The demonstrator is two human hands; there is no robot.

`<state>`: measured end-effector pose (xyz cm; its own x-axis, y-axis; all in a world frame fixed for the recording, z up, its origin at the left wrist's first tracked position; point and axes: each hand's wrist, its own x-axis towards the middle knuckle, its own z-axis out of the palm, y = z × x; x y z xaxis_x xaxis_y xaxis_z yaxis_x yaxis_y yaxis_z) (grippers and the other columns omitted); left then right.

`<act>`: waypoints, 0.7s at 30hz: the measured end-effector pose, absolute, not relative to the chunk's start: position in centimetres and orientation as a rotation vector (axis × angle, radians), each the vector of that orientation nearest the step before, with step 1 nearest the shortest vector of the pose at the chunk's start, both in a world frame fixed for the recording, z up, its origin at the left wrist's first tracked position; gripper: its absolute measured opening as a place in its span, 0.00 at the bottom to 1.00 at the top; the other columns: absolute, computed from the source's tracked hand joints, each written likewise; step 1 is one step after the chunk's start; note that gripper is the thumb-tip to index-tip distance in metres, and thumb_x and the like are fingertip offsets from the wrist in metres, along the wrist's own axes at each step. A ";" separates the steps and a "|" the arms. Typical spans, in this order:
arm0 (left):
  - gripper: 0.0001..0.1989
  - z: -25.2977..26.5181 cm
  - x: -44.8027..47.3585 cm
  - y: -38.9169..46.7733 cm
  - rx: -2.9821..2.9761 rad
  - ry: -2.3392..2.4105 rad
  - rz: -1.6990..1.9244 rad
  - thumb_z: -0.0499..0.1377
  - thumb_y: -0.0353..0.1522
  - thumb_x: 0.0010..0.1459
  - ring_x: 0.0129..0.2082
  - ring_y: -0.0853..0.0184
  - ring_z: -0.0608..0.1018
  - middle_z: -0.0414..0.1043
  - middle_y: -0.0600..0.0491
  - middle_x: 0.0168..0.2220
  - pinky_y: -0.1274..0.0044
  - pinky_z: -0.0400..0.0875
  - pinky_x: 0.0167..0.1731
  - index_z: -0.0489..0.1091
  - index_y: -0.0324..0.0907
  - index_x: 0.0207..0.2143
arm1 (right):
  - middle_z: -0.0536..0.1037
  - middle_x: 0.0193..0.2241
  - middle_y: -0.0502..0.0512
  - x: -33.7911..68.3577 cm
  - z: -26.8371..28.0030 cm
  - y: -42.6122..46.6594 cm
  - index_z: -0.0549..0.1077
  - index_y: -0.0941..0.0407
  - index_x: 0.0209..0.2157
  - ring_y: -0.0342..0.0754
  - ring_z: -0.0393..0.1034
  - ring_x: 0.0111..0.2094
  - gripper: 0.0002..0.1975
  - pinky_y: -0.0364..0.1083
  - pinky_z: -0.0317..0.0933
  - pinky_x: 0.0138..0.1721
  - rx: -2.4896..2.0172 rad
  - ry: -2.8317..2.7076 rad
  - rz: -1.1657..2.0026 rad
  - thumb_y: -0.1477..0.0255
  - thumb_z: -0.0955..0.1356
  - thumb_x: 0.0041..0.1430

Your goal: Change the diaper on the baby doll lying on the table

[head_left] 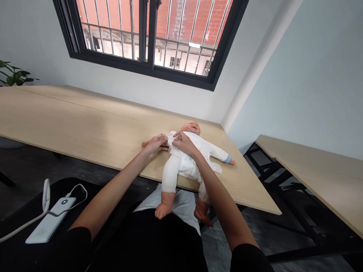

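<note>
A baby doll (190, 127) lies on its back on the wooden table (113, 128), its feet hanging over the front edge. It wears white leggings (170, 172) and a white baby top (202, 142) with a blue cuff on the arm at the right. The doll's other arm, at the left, sticks out bare beyond my left hand (159, 144). Both my hands are closed on the top's fabric near that arm. My right hand (183, 143) pinches the cloth at the doll's chest, a short way from my left. The fabric between my fingers is partly hidden.
A white power bank (52, 219) with a cable lies on a black seat at lower left. Another table (312, 166) stands to the right, across a gap. Behind are a wall and a barred window (150, 37); a plant (15, 75) is at far left.
</note>
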<state>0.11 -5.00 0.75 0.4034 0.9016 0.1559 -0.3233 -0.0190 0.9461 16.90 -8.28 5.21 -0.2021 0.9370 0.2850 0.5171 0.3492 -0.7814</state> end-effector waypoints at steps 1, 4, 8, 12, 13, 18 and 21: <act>0.15 0.7 0.1 -4.9 1.216 0.606 1.076 0.64 0.39 0.49 0.25 0.72 0.74 0.67 0.58 0.25 0.79 0.71 0.28 0.62 0.42 0.30 | 0.71 0.27 0.46 16.9 5.2 -8.3 0.65 0.56 0.37 0.43 0.66 0.29 0.14 0.41 0.58 0.31 -1.279 -1.855 0.694 0.72 0.65 0.44; 0.16 0.7 0.0 -4.9 1.242 0.593 1.058 0.64 0.40 0.48 0.25 0.72 0.73 0.67 0.58 0.24 0.79 0.71 0.28 0.62 0.42 0.30 | 0.73 0.27 0.46 16.9 5.2 -8.4 0.65 0.56 0.38 0.44 0.68 0.31 0.15 0.42 0.59 0.34 -1.266 -1.902 0.687 0.70 0.67 0.45; 0.15 1.1 0.1 -5.6 1.291 0.615 1.061 0.64 0.40 0.48 0.24 0.73 0.72 0.66 0.58 0.24 0.81 0.68 0.26 0.63 0.41 0.29 | 0.75 0.31 0.48 16.9 5.1 -8.2 0.67 0.56 0.37 0.45 0.68 0.35 0.15 0.44 0.59 0.39 -1.216 -1.957 0.584 0.65 0.69 0.48; 0.17 1.3 0.4 -6.0 1.345 0.609 1.053 0.65 0.42 0.47 0.23 0.73 0.70 0.65 0.58 0.24 0.81 0.66 0.25 0.65 0.40 0.30 | 0.73 0.28 0.49 16.8 5.1 -8.0 0.68 0.56 0.30 0.44 0.65 0.31 0.12 0.43 0.58 0.35 -1.181 -1.960 0.466 0.61 0.66 0.54; 0.18 1.3 0.5 -6.0 1.354 0.598 1.062 0.65 0.43 0.47 0.23 0.73 0.69 0.65 0.58 0.24 0.81 0.66 0.25 0.65 0.40 0.30 | 0.72 0.27 0.49 16.7 5.1 -7.9 0.67 0.56 0.28 0.44 0.64 0.31 0.12 0.43 0.57 0.35 -1.172 -1.935 0.421 0.61 0.66 0.55; 0.18 1.4 0.9 -5.9 1.434 0.478 1.100 0.66 0.43 0.49 0.32 0.72 0.72 0.69 0.56 0.32 0.81 0.67 0.33 0.68 0.41 0.35 | 0.69 0.28 0.51 16.6 4.9 -8.0 0.64 0.55 0.27 0.45 0.63 0.32 0.08 0.44 0.58 0.37 -1.052 -1.863 0.031 0.68 0.63 0.59; 0.17 1.7 0.8 -6.1 1.493 0.387 1.083 0.67 0.39 0.48 0.39 0.70 0.72 0.70 0.53 0.38 0.81 0.66 0.39 0.69 0.42 0.38 | 0.69 0.30 0.54 16.5 4.8 -8.3 0.65 0.55 0.28 0.47 0.61 0.34 0.07 0.46 0.56 0.40 -0.996 -1.951 -0.351 0.71 0.61 0.61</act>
